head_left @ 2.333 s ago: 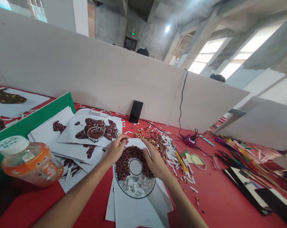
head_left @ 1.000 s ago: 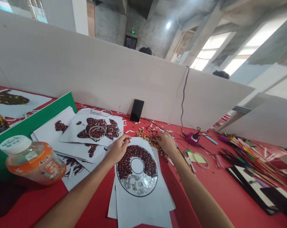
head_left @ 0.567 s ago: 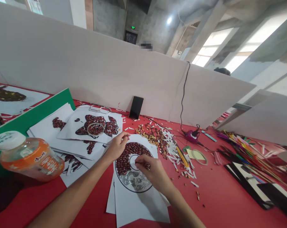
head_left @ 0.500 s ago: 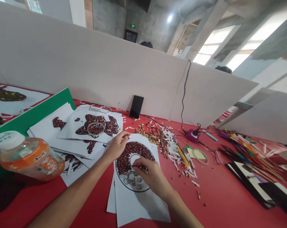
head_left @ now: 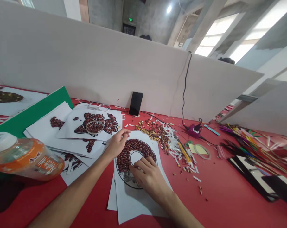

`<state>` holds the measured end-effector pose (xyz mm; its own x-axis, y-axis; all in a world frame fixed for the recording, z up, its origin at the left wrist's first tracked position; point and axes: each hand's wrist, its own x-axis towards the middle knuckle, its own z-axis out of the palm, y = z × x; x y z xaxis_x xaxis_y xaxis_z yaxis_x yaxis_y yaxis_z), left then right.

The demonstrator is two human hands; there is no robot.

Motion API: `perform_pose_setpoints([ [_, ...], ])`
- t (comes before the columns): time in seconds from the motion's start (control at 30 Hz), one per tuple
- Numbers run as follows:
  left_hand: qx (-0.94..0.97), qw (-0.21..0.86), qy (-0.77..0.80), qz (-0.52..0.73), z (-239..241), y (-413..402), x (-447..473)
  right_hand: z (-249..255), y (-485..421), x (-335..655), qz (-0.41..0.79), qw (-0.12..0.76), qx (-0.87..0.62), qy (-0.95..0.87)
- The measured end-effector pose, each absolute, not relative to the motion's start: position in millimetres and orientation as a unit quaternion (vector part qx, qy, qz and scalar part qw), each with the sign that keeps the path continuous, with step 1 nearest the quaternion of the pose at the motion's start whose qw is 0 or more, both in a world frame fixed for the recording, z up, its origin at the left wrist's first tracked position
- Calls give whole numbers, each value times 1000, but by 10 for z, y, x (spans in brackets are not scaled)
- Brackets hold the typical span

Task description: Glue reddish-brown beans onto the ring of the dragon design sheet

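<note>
A white sheet with a printed ring lies in front of me on the red table. The upper part of the ring is covered with dark red beans. My left hand rests on the sheet's top left edge, fingers curled, pinning the paper. My right hand lies over the ring's lower part, fingertips pressed down on the drawing near the white centre. What is under those fingertips is hidden. A loose heap of beans sits just beyond the sheet.
More bean pictures lie at the left with a tape roll on top. An orange jar lies at near left by a green board. A phone leans on the partition. Paper scraps, a glue gun and coloured sticks are at right.
My right hand went out to the loose bean heap, came back to the ring and now has dropped lower onto its bottom part. My left hand has stayed on the sheet's edge.
</note>
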<state>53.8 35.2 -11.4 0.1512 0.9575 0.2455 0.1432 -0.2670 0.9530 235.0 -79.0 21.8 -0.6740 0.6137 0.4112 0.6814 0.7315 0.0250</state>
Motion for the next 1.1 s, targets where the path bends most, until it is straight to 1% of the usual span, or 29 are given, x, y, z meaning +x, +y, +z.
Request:
perform_pose_setpoints([
  [0.4, 631, 427, 437, 478, -111, 343, 531, 190, -787, 2321, -44, 208, -356, -910],
  [0.67, 634, 421, 439, 478, -128, 355, 531, 258, -821, 2411, 33, 250, -391, -885],
  [0.93, 642, 415, 437, 474, -115, 348, 528, 252, -812, 2460, 39, 247, -363, -898],
  [1.1, 640, 420, 442, 467, -128, 347, 530, 248, -840, 2436, 16, 214, -352, -911],
])
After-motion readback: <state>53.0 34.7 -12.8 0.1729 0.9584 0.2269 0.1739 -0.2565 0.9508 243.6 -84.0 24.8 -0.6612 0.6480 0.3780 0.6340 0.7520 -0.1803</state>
